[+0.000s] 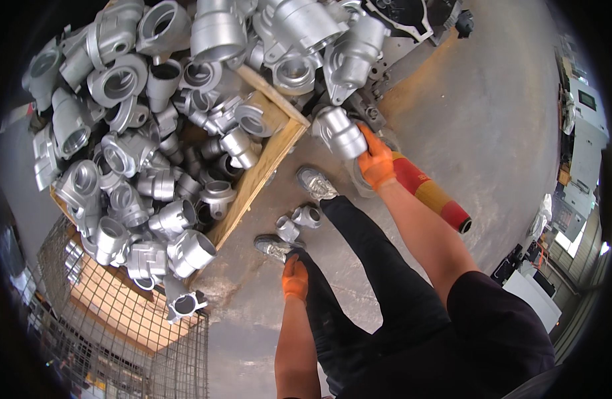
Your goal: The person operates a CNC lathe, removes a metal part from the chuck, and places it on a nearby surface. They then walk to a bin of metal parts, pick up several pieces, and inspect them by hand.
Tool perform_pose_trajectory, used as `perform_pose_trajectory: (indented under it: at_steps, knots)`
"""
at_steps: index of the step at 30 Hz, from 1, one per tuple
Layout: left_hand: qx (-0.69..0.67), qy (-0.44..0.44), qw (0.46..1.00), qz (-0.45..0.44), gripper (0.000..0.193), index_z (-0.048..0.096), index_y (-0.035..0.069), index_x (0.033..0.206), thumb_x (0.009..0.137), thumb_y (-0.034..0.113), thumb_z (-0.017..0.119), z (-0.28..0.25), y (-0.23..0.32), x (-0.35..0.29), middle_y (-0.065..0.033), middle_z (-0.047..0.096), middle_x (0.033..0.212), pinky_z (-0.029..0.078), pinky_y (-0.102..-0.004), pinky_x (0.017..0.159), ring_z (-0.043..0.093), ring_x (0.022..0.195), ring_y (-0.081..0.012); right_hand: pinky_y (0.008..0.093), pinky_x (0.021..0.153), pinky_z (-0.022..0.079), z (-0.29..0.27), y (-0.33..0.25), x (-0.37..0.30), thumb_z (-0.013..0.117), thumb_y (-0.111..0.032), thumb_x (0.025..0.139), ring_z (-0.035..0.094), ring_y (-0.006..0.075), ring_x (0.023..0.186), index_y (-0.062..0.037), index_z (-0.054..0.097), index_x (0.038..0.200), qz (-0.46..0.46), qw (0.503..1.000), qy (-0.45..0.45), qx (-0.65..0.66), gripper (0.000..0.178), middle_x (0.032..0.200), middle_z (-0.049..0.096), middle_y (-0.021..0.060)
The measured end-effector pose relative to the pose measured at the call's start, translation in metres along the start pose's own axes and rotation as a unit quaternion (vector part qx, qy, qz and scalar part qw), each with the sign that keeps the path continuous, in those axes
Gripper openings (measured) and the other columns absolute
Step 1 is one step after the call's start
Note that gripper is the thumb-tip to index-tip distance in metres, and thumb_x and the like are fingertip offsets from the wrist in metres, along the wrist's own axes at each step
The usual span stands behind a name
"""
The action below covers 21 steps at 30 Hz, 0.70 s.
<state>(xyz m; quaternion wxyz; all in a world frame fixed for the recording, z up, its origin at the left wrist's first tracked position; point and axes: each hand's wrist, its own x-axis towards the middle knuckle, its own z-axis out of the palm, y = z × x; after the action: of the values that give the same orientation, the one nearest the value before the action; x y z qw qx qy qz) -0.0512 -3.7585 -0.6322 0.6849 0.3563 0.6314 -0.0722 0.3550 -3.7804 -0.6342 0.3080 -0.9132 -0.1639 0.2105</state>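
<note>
Beyond the right edge of the wooden crate, my right hand (376, 158), in an orange glove, grips a silver cast-metal pipe housing (339, 133) by its round end. My left hand (295, 280), gloved in orange too, hangs beside my left leg with its fingers stretched down and nothing in it. Many similar silver castings (153, 183) are heaped in the wooden crate (258, 183), some rising above its rim. A pair of small silver castings (297, 222) lies on the floor between my shoes.
A red and yellow cylinder (429, 191) with a dark end is partly behind my right forearm. At lower left stands a wire mesh cage (133, 326) with wooden boards in it. Larger castings (299, 26) pile up at the far side. Pale cabinets (580, 149) line the right.
</note>
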Motion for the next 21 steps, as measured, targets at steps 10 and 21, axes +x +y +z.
perform_pose_trajectory:
  at_steps: [10,21]
  knots:
    - [-0.046,-0.076,0.996,-0.001,0.034,0.057,0.008,0.132,0.098,0.005,0.057,-0.044,-0.125,0.038,0.0018,0.062,0.109,0.043,-0.0246,0.099,0.057,0.106,-0.0068,0.0316,0.107,0.041,0.019,0.043,0.032,0.057,-0.007,0.097,0.053,0.0202,0.128,-0.0019,0.046,0.146,0.080,0.975,-0.001,0.207,0.050,0.141,0.056,0.0120]
    - [0.045,0.033,0.998,-0.022,0.037,0.058,0.000,0.131,0.094,0.006,0.060,0.002,-0.011,0.003,-0.0017,0.058,0.086,0.044,-0.0240,0.075,0.052,0.078,-0.0093,0.0416,0.099,0.047,0.013,-0.014,0.004,0.063,-0.017,0.096,0.054,0.0232,0.123,-0.0082,0.040,0.149,0.273,0.903,-0.038,0.330,0.059,0.138,0.056,0.0124]
